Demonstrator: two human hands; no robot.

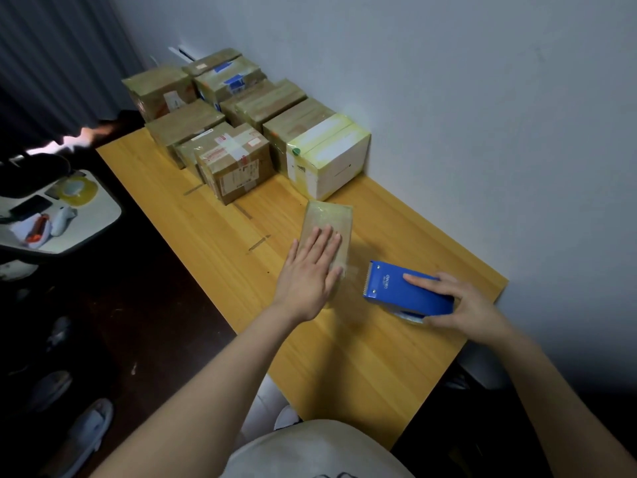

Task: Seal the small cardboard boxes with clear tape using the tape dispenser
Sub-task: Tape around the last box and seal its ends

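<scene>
Blue plastic tape dispenser [403,288], toothed cutting edge turned toward the middle of the pale yellow wooden table [344,357], sits low over the wood in the grip of the right hand [465,305]. The forefinger runs along its top, the thumb curls under its near side, and the other fingers wrap its rear end. A bit of the clear roll shows beneath the body by the thumb. Whether the dispenser rests on the table or is held just above it cannot be told

Just to its left lies the small cardboard box [329,215], long and flat, its top glossy with clear tape. The left hand [305,277] lies flat on the box's near half, palm down, fingers straight and close together, pressing on the top. Box and dispenser are near each other but apart; a faint sheen on the wood between them is too blurred to identify

At the far end of the table, along the grey-white wall [448,81], stands a cluster of brown taped boxes [234,163], several bearing labels. At the cluster's near right corner stands a white box banded with yellowish tape [331,157]

Well to the left of the table, a white rounded seat [96,215] holds a yellowish roll of tape [77,191], a dark phone [31,207] and some smaller items. A dark pleated curtain [51,46] hangs at the upper left, and a pale shoe [86,432] lies on the dark floor at the lower left
</scene>
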